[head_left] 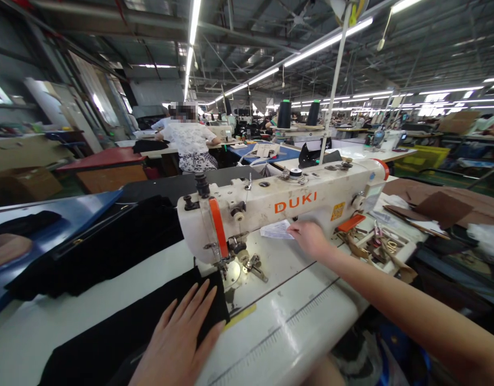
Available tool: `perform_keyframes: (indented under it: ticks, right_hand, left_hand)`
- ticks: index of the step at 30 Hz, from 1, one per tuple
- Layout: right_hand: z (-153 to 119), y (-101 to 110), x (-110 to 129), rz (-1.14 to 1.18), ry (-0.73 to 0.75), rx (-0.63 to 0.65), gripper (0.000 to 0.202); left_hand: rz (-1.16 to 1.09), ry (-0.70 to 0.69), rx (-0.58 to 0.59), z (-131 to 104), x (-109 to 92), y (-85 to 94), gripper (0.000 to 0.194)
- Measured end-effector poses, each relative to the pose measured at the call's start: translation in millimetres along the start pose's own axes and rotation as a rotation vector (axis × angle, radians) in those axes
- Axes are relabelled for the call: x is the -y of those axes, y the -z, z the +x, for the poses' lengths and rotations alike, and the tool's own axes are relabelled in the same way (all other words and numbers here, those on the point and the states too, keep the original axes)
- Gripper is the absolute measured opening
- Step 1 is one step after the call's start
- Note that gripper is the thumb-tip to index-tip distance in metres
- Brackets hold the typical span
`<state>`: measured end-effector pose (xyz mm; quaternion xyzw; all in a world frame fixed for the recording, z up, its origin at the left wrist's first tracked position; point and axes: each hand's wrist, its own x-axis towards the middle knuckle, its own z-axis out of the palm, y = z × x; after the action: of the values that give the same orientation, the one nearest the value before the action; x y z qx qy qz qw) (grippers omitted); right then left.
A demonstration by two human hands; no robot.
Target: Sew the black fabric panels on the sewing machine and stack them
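My left hand (186,327) lies flat with fingers outstretched on a piece of black fabric (98,332), whose right end is close to the needle area of a white sewing machine (251,198). My right hand (311,239) reaches across the machine bed and pinches the right end of a small white slip (276,230) below the orange DUKI lettering. Faint print seems to cover the slip. A lamp lights the needle plate (232,272), and a metal guide (258,268) sits just right of it. No fabric shows under the presser foot.
More black fabric (106,246) is heaped behind on the left. To the right are a tray (403,249) of small tools and scraps, and brown pieces (442,209). A thread stand pole (334,86) rises behind the machine. A co-worker (188,139) sits ahead; another person's hand (9,250) shows far left.
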<state>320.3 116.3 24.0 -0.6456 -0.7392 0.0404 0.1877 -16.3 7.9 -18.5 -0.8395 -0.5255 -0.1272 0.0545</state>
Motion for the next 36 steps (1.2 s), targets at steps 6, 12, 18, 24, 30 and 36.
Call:
perform_keyframes:
  ticks: [6,12,18,24,30,36]
  right_hand:
    - [8.7,1.7,-3.0,0.161,-0.008,-0.071,0.020]
    - [-26.4,12.4,22.5,0.307,0.138,-0.004,0.015]
    - [-96.4,1.0,99.0,0.518,0.504,0.215,0.014]
    - [-90.1,-18.8,127.4,0.687,0.525,0.175,0.013]
    - [-80.1,-36.2,117.2,0.407,0.813,0.054,0.024]
    - [-88.8,-43.2,116.9,0.209,0.880,0.124,0.027]
  left_hand:
    - [0.045,-0.013,-0.013,0.4,2.7,-5.0,0.057]
    - [0.096,-0.176,-0.327,-5.1,-2.5,13.5,0.049]
    - [0.067,-0.417,-0.412,-13.0,-42.4,32.1,0.037]
    - [-0.029,-0.341,-0.480,-11.7,-17.3,40.7,0.028]
    - [-0.010,-0.243,-0.382,16.9,18.0,36.1,0.031]
    - [0.050,-0.318,-0.105,24.4,13.3,16.7,0.030]
